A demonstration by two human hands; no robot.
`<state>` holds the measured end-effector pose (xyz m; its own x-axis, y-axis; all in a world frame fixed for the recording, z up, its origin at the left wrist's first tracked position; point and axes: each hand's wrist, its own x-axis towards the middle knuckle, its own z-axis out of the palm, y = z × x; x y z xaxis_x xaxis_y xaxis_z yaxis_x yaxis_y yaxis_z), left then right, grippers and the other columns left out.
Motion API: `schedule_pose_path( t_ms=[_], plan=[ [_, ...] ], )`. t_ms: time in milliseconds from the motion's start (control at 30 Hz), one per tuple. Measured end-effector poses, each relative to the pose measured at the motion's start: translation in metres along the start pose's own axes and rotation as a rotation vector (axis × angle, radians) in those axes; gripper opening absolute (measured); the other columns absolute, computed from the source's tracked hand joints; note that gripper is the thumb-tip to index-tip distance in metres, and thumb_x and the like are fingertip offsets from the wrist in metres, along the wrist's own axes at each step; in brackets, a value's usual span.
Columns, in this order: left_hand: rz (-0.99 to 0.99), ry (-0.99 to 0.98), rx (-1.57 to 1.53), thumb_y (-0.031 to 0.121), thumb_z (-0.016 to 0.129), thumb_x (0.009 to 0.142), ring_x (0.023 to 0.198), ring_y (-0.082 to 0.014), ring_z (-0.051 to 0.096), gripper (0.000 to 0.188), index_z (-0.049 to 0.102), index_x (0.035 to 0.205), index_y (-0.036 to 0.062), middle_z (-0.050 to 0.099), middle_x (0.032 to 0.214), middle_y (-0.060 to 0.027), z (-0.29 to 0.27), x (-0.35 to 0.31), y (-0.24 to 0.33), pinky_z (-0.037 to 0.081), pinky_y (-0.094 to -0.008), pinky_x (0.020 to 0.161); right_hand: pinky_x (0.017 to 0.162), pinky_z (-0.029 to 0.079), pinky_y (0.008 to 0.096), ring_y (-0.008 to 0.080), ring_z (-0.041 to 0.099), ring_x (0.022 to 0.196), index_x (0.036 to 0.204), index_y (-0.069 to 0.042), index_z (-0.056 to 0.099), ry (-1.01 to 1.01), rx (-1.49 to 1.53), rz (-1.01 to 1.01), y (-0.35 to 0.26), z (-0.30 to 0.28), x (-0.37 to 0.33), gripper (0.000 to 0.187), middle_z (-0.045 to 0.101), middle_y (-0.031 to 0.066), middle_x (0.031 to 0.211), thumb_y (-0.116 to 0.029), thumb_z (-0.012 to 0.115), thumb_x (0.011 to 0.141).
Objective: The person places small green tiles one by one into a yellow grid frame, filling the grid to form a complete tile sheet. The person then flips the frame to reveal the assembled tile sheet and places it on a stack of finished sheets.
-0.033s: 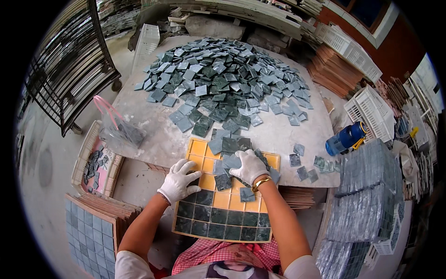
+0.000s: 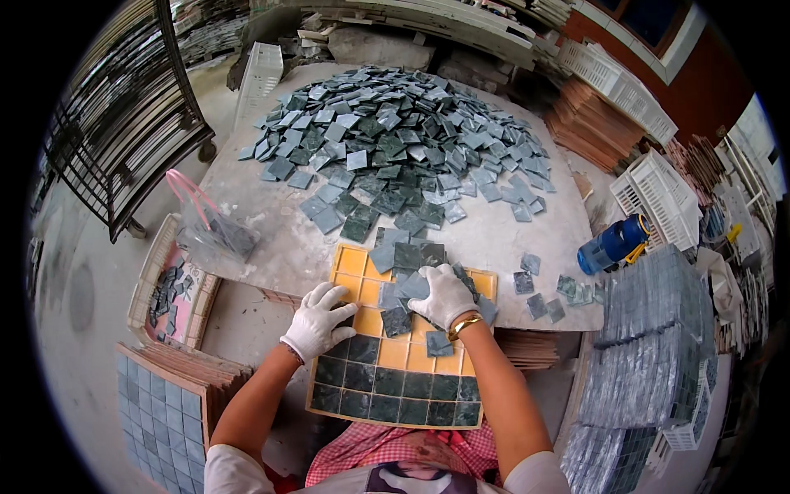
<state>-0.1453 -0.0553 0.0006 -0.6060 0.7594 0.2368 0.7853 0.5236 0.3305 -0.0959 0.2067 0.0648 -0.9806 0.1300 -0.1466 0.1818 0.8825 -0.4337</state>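
A yellow grid tray (image 2: 350, 263) lies at the near edge of the work table, its two nearest rows filled with dark green square stone tiles (image 2: 387, 381). My left hand (image 2: 317, 321), in a white glove, rests at the tray's left side with fingers spread and nothing seen in them. Over the middle of the tray, my gloved right hand (image 2: 445, 298) has its fingers curled on a grey-green stone tile (image 2: 414, 286); the fingertips are partly hidden. Several loose tiles lie around it on the tray, among them one dark tile (image 2: 396, 321) and another (image 2: 439, 343) nearer me.
A large heap of tiles (image 2: 395, 132) covers the far part of the table (image 2: 271, 214). To the right are a blue bottle (image 2: 605, 251), a few loose tiles and wrapped tile stacks (image 2: 638, 346). At left stand a plastic bag (image 2: 210, 235), a crate (image 2: 148, 280) and tiled sheets (image 2: 160, 403).
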Motion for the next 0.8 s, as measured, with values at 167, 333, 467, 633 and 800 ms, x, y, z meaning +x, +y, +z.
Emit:
schedule_pose_path(
  t_ms=[167, 333, 467, 633, 800],
  plan=[
    [-0.080, 0.037, 0.008, 0.027, 0.073, 0.069, 0.122, -0.0340, 0.040, 0.052, 0.059, 0.118, 0.0168, 0.048, 0.126, -0.0094, 0.000, -0.012, 0.022, 0.036, -0.0472, 0.099, 0.069, 0.053, 0.0322, 0.0206, 0.062, 0.078, 0.116, -0.003, 0.056, -0.043, 0.433, -0.200, 0.006, 0.020, -0.055, 0.043, 0.057, 0.0109, 0.093, -0.019, 0.068, 0.078],
    [-0.082, 0.135, -0.059, 0.019, 0.071, 0.069, 0.120, -0.0354, 0.041, 0.038, 0.060, 0.105, 0.0116, 0.051, 0.122, -0.0101, 0.006, -0.025, 0.046, 0.035, -0.0474, 0.100, 0.053, 0.048, 0.0225, 0.0068, 0.056, 0.063, 0.113, -0.001, 0.058, -0.265, 1.000, 0.167, 0.007, 0.049, -0.077, 0.025, 0.061, 0.0031, 0.080, -0.011, 0.054, 0.090],
    [-0.128, 0.235, -0.091, 0.017, 0.070, 0.069, 0.117, -0.0353, 0.044, 0.032, 0.061, 0.100, 0.0106, 0.053, 0.118, -0.0102, 0.012, -0.019, 0.057, 0.037, -0.0477, 0.098, 0.065, 0.051, 0.0316, 0.0216, 0.063, 0.072, 0.108, -0.003, 0.059, 0.086, 0.591, -0.142, 0.001, 0.060, -0.072, 0.022, 0.066, 0.0106, 0.091, -0.011, 0.057, 0.088],
    [-0.131, 0.289, -0.121, 0.015, 0.070, 0.069, 0.113, -0.0352, 0.047, 0.032, 0.062, 0.099, 0.0099, 0.055, 0.114, -0.0105, 0.015, -0.014, 0.061, 0.040, -0.0462, 0.095, 0.077, 0.051, 0.0344, 0.0285, 0.062, 0.088, 0.106, -0.003, 0.062, 0.159, 0.334, -0.180, -0.001, 0.067, -0.076, 0.024, 0.061, 0.0120, 0.104, -0.009, 0.061, 0.083],
    [-0.078, 0.285, -0.162, 0.014, 0.070, 0.068, 0.109, -0.0337, 0.049, 0.037, 0.060, 0.103, 0.0088, 0.055, 0.110, -0.0100, 0.022, 0.003, 0.075, 0.042, -0.0440, 0.091, 0.081, 0.049, 0.0355, 0.0288, 0.059, 0.096, 0.115, -0.005, 0.057, 0.076, 0.223, -0.255, 0.004, 0.068, -0.087, 0.035, 0.056, 0.0117, 0.111, -0.009, 0.061, 0.081]
  ],
)
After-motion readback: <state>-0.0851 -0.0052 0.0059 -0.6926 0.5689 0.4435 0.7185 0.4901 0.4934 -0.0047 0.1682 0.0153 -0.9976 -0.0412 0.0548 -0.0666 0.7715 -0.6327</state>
